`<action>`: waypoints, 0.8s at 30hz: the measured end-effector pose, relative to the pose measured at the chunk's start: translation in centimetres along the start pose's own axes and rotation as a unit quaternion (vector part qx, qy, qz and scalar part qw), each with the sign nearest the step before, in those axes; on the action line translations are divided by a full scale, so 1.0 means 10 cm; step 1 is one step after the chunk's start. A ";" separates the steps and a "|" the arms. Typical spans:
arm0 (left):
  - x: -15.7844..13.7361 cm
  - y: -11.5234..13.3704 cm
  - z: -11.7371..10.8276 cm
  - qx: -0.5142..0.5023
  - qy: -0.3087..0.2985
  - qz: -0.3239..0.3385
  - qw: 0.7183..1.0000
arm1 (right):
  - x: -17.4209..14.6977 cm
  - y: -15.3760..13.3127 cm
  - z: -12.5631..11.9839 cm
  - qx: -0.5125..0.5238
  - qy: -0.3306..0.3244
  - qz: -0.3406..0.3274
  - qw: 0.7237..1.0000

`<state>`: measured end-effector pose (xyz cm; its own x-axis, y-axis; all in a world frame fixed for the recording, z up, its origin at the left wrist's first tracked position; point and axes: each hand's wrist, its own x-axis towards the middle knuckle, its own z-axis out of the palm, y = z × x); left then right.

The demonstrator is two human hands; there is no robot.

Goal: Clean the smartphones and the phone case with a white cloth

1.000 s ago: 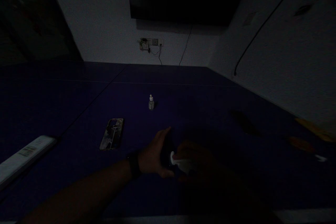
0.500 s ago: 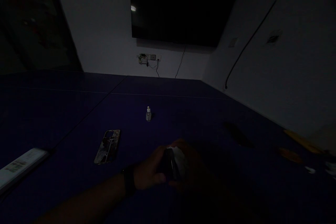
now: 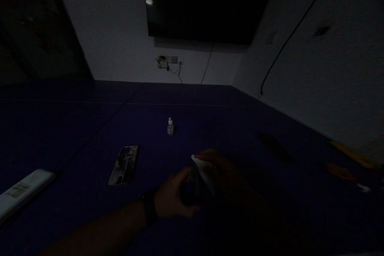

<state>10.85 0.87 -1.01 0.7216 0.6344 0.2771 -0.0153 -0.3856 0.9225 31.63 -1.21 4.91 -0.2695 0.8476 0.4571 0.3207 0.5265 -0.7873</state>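
The scene is very dim. My left hand, with a black band at the wrist, grips a dark slim phone by its edges, tilted on its side. In my right hand is a crumpled white tissue, held close against the phone's right face; most of these fingers are lost in shadow. A patterned phone case with a camera cut-out lies flat to the left of my hands. Beyond them stands a small dropper bottle with a white top, upright.
A long white box lies at the left edge of the blue surface. At right are a dark flat object, an orange item and a yellow one. A large black screen hangs on the wall.
My right hand and the tissue have shifted up and slightly away from the phone's face. My left hand keeps its grip. The view has tilted a little.
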 end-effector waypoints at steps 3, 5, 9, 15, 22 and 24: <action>0.00 0.02 0.01 -0.003 0.005 -0.010 1.000 | 0.13 -0.03 -0.03 -0.024 -0.022 -0.033 0.999; 0.00 0.04 0.01 -0.001 0.005 -0.019 1.000 | 0.15 -0.05 -0.05 -0.044 -0.037 -0.083 0.995; 0.00 0.06 0.03 0.006 0.007 -0.021 1.000 | 0.04 -0.12 -0.13 -0.154 -0.042 -0.222 0.962; -0.01 0.05 0.03 0.000 0.006 -0.003 1.000 | 0.00 -0.18 -0.17 -0.234 -0.035 -0.285 0.929; -0.02 -0.05 0.03 -0.004 0.007 -0.011 1.000 | -0.03 -0.16 -0.14 -0.220 -0.039 -0.318 0.922; -0.03 -0.05 0.04 -0.007 0.014 -0.012 1.000 | -0.05 -0.17 -0.13 -0.214 -0.050 -0.336 0.916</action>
<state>10.95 0.65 -1.68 0.7018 0.6622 0.2627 -0.0083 -0.3612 0.9324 32.44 -2.44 6.55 -0.6121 0.3238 0.7215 0.3731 0.9227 -0.0975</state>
